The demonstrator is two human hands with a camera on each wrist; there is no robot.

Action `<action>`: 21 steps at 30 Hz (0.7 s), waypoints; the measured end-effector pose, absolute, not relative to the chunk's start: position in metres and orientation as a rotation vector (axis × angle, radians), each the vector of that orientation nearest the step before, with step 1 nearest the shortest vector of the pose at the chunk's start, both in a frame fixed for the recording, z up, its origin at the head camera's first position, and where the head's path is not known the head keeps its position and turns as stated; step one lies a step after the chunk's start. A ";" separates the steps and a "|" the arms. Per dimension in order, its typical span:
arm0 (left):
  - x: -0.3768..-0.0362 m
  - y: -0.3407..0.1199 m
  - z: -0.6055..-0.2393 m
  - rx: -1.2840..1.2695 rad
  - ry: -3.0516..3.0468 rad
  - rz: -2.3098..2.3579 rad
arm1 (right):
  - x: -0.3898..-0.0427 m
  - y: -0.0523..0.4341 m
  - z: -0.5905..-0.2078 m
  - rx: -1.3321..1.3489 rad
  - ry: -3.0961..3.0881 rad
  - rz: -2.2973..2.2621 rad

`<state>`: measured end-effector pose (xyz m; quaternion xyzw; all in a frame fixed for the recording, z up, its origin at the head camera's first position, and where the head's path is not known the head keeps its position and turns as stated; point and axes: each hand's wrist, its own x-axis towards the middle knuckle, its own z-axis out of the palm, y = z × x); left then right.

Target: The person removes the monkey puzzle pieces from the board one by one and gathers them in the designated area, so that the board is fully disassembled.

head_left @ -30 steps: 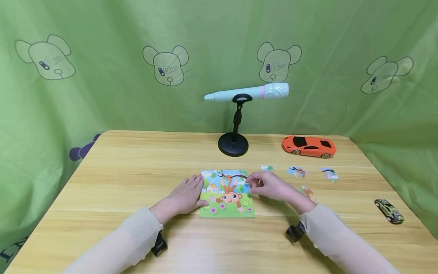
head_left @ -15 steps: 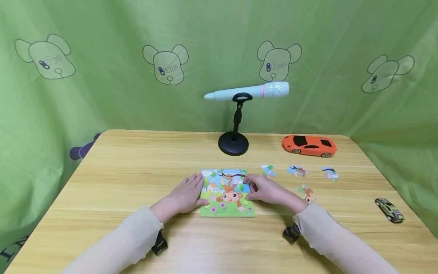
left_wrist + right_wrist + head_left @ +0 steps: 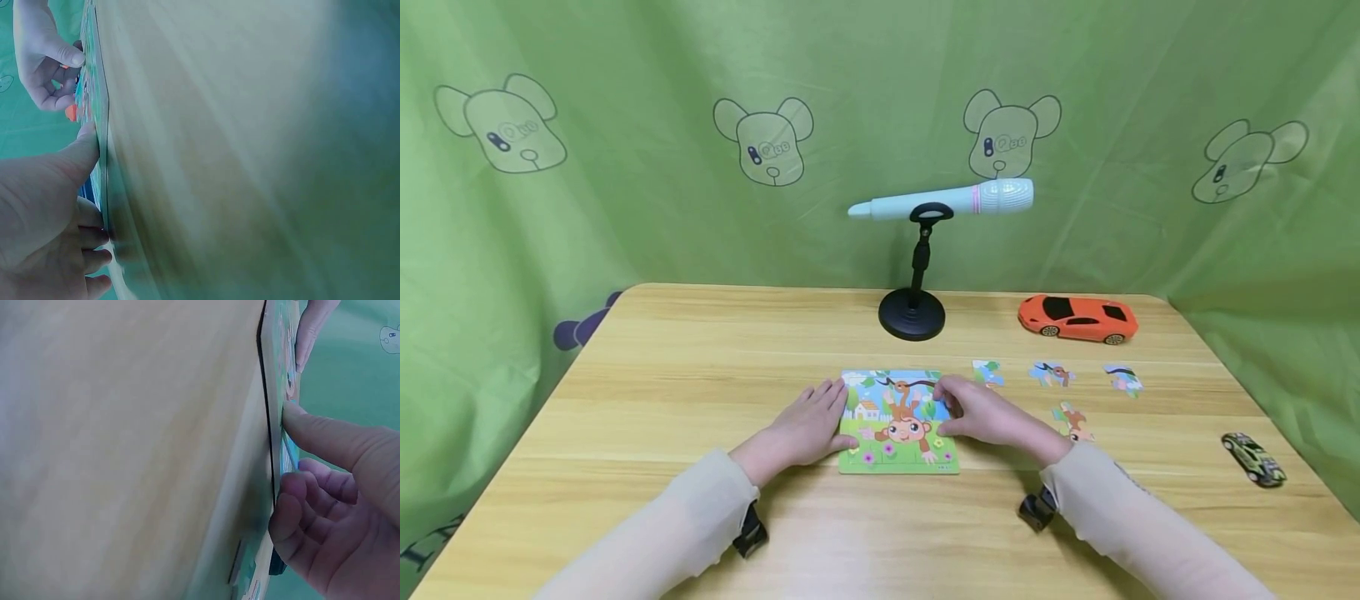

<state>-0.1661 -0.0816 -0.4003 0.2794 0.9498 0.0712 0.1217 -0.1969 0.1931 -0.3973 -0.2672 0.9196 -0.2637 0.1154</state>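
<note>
The monkey puzzle board point(image 3: 898, 422) lies at lower centre of your table point(image 3: 700, 350). Your right hand point(image 3: 981, 411) has drawn in from a second ago, now curled with thumb and fingers pressing a piece at the board's right edge. Your left hand point(image 3: 808, 425) stays flat, steadying the left edge. Only the right wrist view shows the thumb point(image 3: 325, 434) on the board's face point(image 3: 282, 375).

Bright, even light; blurred wrist views
</note>
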 end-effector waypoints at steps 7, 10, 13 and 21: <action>-0.167 -0.081 -0.401 0.813 2.769 0.197 | -0.197 0.193 -0.398 -0.818 2.682 -0.833; -0.167 -0.081 -0.400 0.812 2.769 0.195 | -0.197 0.193 -0.399 -0.831 2.654 -0.860; -0.167 -0.081 -0.400 0.813 2.769 0.189 | -0.197 0.192 -0.399 -0.842 2.646 -0.860; -0.166 -0.081 -0.400 0.810 2.768 0.199 | -0.197 0.193 -0.398 -0.884 2.577 -0.798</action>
